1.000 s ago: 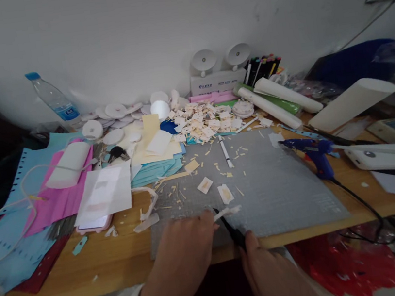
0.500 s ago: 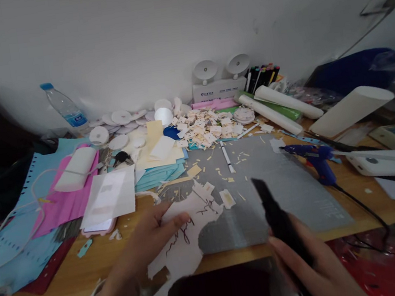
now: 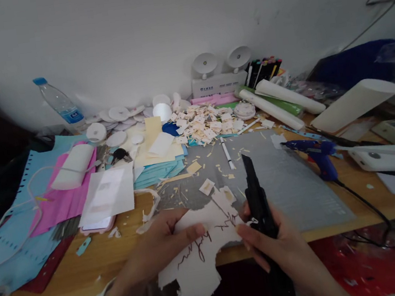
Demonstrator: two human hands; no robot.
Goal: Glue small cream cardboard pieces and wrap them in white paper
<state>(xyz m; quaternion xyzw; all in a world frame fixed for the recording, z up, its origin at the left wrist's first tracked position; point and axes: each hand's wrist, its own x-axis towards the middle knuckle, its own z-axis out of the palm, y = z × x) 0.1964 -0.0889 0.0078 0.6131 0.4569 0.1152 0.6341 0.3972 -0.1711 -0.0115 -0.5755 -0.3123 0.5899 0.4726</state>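
Note:
My left hand (image 3: 179, 239) is closed on a ragged-edged white sheet (image 3: 196, 270) with dark handwriting, its thumb pressed on top. The sheet sits at the front edge of the grey cutting mat (image 3: 279, 180). In my right hand (image 3: 269, 238) is a black utility knife (image 3: 258, 198), blade out and pointing up and away from me. That hand's thumb and fingertips meet the sheet's right edge; I cannot tell whether they pinch it. A small white scrap (image 3: 254, 220) shows by the thumb. Beyond the sheet lie a small cream-topped square (image 3: 207, 187) and a white marker (image 3: 226, 153).
Small cream cut pieces (image 3: 205, 125) are heaped at the back, beside white discs (image 3: 119, 114). A blue glue gun (image 3: 316, 153) with its cord lies right. Left are a phone under paper (image 3: 110, 192), pink sheets (image 3: 65, 201) and a water bottle (image 3: 61, 103).
My right hand and the knife have moved left to the sheet's right edge; the blade now points more upright. My left hand has shifted right with the sheet.

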